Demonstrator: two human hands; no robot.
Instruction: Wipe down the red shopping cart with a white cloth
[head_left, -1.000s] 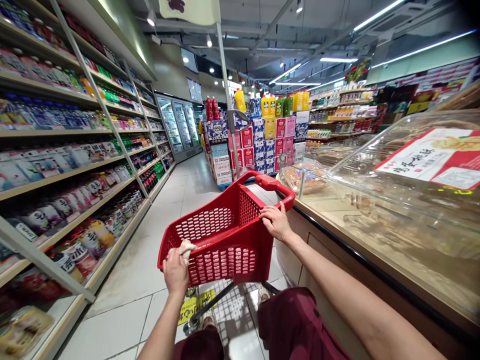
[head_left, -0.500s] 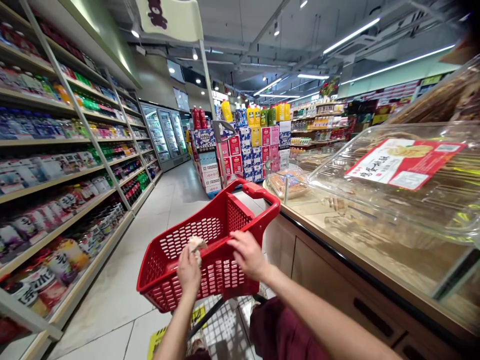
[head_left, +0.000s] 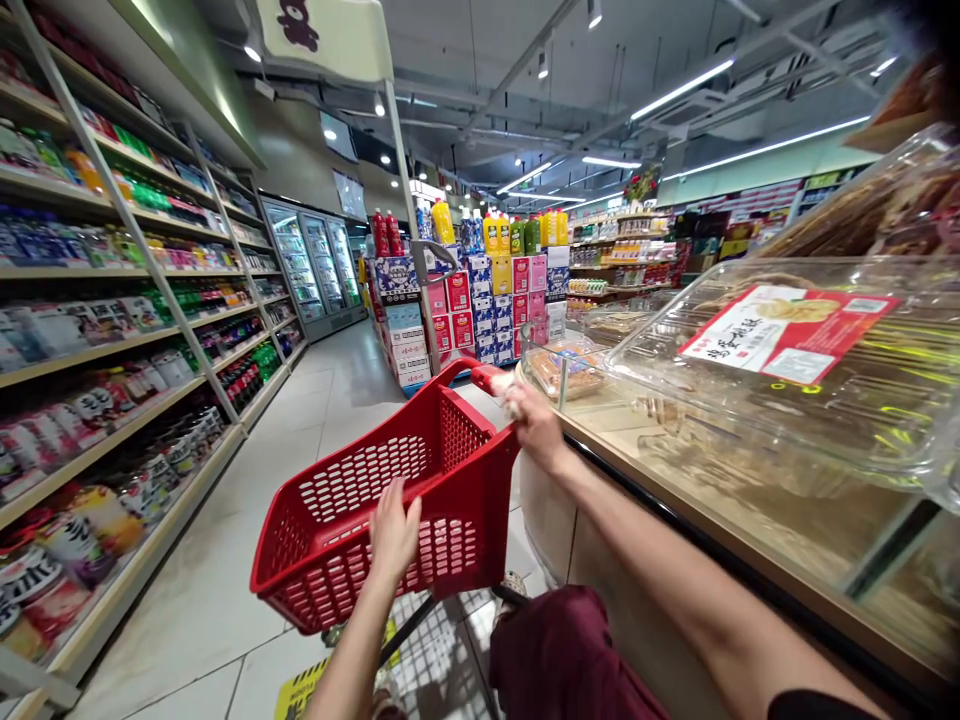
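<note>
A red plastic shopping cart stands in front of me, its basket slanting across the aisle. My left hand rests at the near rim of the basket, fingers stretched and apart, with nothing in it. Up at the cart's push handle, my right hand is closed round a crumpled white tissue. The tissue lies against the handle; the hand is slightly blurred and covers part of the bar. No goods show in the visible part of the basket.
Drink shelves line the left side. A wooden counter with clear plastic food boxes runs close on my right. Ahead stand stacked drink cartons and glass-door fridges. Yellow floor marking lies below.
The tissue has passed from my left hand to my right. My right hand has moved up and forward from the near rim to the handle; my left now lies open at the rim.
</note>
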